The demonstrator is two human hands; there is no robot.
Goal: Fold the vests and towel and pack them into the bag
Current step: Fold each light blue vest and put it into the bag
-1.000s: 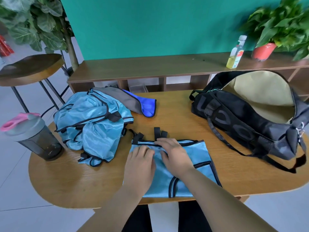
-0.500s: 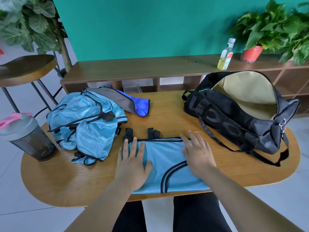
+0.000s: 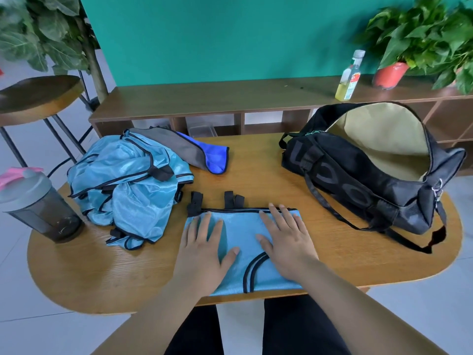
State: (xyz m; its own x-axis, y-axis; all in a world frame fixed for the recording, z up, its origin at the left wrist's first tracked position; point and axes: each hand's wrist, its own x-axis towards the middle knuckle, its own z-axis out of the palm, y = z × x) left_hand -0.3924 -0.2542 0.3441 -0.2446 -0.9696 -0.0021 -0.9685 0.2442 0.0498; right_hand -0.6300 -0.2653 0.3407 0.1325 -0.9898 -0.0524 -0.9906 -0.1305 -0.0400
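Blue mesh, the folded vest (image 3: 243, 230) is lying under left hand (image 3: 202, 254) and right hand (image 3: 289, 247), both grips spread flat (pinching nothing); slick fabric could slip open when lifted.

Setting: indoor lounge-type seating area; home or office cannot be told. Indicators: oval wooden table (image 3: 102, 278) under the left hand (image 3: 202, 252) and right hand (image 3: 286, 244); low wooden shelf unit (image 3: 217, 98) beyond them, against a teal wall (image 3: 230, 34); potted plant (image 3: 390, 74) on it, far right; bar stool (image 3: 38, 93) and large-leaf plant (image 3: 38, 34) far left; grey tiled floor (image 3: 25, 336).
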